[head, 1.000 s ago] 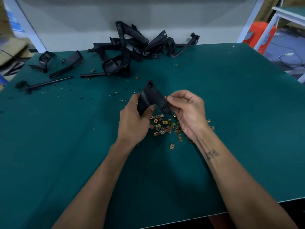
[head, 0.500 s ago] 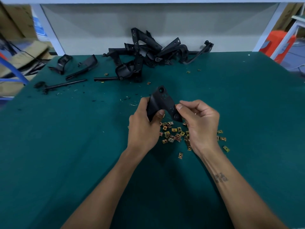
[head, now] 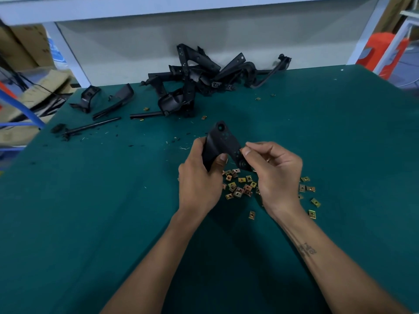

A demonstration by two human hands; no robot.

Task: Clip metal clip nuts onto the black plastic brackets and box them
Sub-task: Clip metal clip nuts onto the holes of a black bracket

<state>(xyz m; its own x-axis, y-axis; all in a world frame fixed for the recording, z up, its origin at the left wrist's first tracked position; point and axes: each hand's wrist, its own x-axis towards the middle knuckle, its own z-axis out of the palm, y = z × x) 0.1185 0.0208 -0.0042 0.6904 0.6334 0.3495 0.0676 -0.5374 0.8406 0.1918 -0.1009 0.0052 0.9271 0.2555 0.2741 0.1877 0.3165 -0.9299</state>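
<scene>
At the centre of the frame the left hand (head: 199,180) has its grip wrapped round the lower leg of a black plastic bracket (head: 223,143), thumb across the near face, holding it above the green counter (head: 90,223). The right hand (head: 275,175) pinches at the bracket's right edge, forefinger and thumb closed together there; a clip nut is probably between them, though the view is too blurred and the piece too small to be sure. The step in hand looks to be pushing a nut onto that edge. To do it well, the left grip should keep the bracket steady and square to the push, with the nut's open mouth lined up on the edge and its hole aimed at the bracket's hole, then pressed straight on until it seats rather than rocked at an angle, which could spring the clip or let it skid off. The loose clip nuts (head: 240,185) lie scattered on the counter just below both hands, within easy reach. The pile of brackets (head: 204,75) waits at the upper centre, against the wall. No box shows in view.
</scene>
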